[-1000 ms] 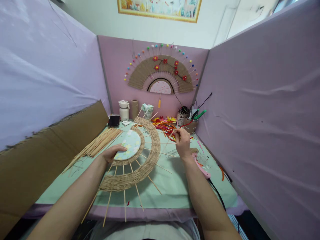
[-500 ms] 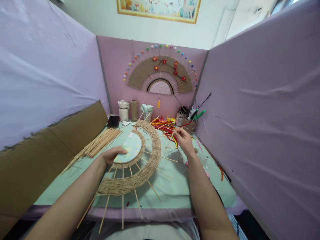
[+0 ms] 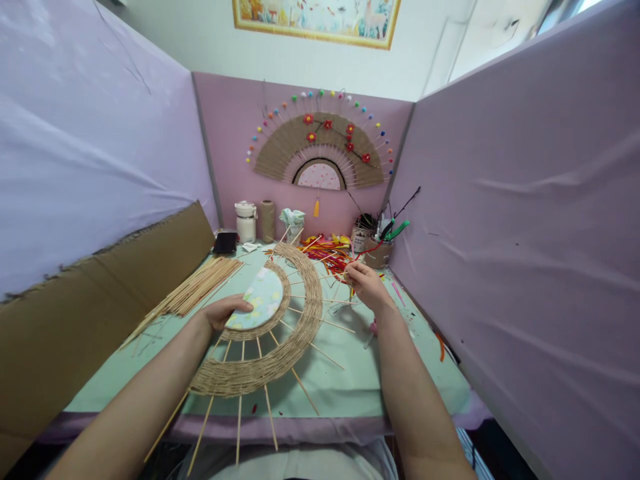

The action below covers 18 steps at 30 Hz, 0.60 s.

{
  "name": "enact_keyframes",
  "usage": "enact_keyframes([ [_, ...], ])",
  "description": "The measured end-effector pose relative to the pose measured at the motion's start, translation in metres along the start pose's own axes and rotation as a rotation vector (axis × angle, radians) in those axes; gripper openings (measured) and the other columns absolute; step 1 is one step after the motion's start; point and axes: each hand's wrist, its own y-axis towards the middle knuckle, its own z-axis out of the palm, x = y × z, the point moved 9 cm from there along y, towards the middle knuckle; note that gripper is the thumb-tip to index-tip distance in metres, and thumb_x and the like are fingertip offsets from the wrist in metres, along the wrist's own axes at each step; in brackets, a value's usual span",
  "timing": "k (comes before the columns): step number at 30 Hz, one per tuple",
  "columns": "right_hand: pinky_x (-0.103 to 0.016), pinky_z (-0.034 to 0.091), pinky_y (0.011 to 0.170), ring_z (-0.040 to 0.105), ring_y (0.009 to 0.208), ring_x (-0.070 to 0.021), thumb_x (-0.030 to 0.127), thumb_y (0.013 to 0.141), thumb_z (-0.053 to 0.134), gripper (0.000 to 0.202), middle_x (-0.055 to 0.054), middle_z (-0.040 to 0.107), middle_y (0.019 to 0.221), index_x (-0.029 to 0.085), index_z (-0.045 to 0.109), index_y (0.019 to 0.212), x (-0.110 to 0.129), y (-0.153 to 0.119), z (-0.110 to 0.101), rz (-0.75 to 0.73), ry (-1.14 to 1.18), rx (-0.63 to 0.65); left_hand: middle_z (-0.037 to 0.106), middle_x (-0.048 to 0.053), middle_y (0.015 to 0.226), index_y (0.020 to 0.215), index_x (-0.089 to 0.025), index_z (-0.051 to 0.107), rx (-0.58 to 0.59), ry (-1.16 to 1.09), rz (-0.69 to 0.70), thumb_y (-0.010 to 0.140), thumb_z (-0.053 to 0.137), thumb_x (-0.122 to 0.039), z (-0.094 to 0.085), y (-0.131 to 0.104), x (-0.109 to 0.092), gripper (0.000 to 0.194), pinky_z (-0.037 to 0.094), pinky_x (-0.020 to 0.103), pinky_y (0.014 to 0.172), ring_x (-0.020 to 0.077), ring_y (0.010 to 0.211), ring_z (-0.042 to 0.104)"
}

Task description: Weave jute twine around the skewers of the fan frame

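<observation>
A half-round woven fan (image 3: 306, 327) of tan cord on thin sticks is held above the table, its straight side towards the left. At its centre is a pale half disc (image 3: 263, 301) with a flower pattern. My left hand (image 3: 225, 311) grips the fan at this disc's straight edge, thumb on top and the other fingers hidden beneath. To the right, my right hand (image 3: 367, 283) is closed in a pinch at the outer end of one of the fan's sticks (image 3: 332, 275). Bare stick ends stick out past the outer woven band.
Loose sticks (image 3: 203, 285) lie at left beside a cardboard strip (image 3: 105, 300). Behind are coloured pipe cleaners (image 3: 327, 252), a white jar (image 3: 245, 222), a cord spool (image 3: 267, 221) and a tool holder (image 3: 379, 253) with green-handled pliers. A finished fan (image 3: 280, 147) hangs on the back panel.
The fan has tilted a little, its lower sticks shifting down and left. My right hand has moved slightly down and keeps its pinch; my left hand stays at the disc.
</observation>
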Motion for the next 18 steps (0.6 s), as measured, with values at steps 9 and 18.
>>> enact_keyframes([
  [9, -0.027, 0.043, 0.059, 0.034, 0.048, -0.0088, 0.045, 0.073, 0.063, 0.027, 0.008, 0.033, 0.053, 0.022, 0.048, 0.073, -0.014, -0.008, 0.023, 0.185, 0.247, 0.193, 0.073, 0.012, 0.080, 0.092, -0.009, 0.070, 0.040, -0.037, -0.002, 0.057, 0.073, -0.013, 0.004, -0.001, 0.001, 0.035, 0.052, 0.023, 0.057, 0.0205, 0.066, 0.068],
  [18, -0.021, 0.029, 0.046, 0.036, 0.047, -0.0075, 0.042, 0.062, 0.069, 0.028, 0.005, 0.047, 0.053, 0.018, 0.056, 0.066, -0.041, -0.003, 0.040, 0.150, 0.009, 0.054, 0.072, 0.014, 0.084, 0.092, -0.006, 0.068, 0.140, -0.033, -0.094, 0.059, 0.072, -0.011, 0.032, 0.004, 0.021, 0.033, 0.053, 0.026, 0.062, 0.0213, 0.069, 0.069],
])
